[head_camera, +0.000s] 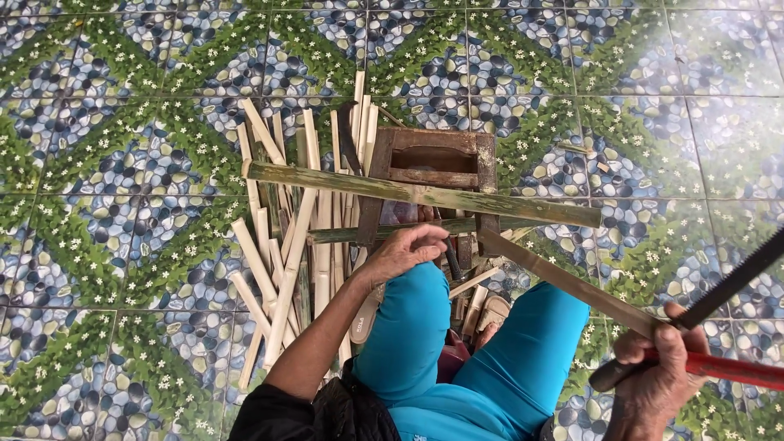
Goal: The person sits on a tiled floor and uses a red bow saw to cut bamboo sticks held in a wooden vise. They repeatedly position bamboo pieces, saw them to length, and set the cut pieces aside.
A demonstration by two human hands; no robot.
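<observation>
Glossy ceramic floor tiles [694, 122]; rough split bamboo strips [286, 245]; worn wooden stool [433, 163]; matt black saw blade [735, 278].

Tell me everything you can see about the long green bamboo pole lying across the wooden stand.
The bamboo pole is long, straight and round, pale green with darker mottled streaks and a cut left end. It lies nearly level, dipping slightly to the right, across the top of the small brown wooden stand, overhanging it on both sides. Its left part crosses above the pile of split bamboo strips on the tiled floor. A thinner green pole lies just below it. Neither hand touches it; the left hand rests on the knee nearby.
</observation>
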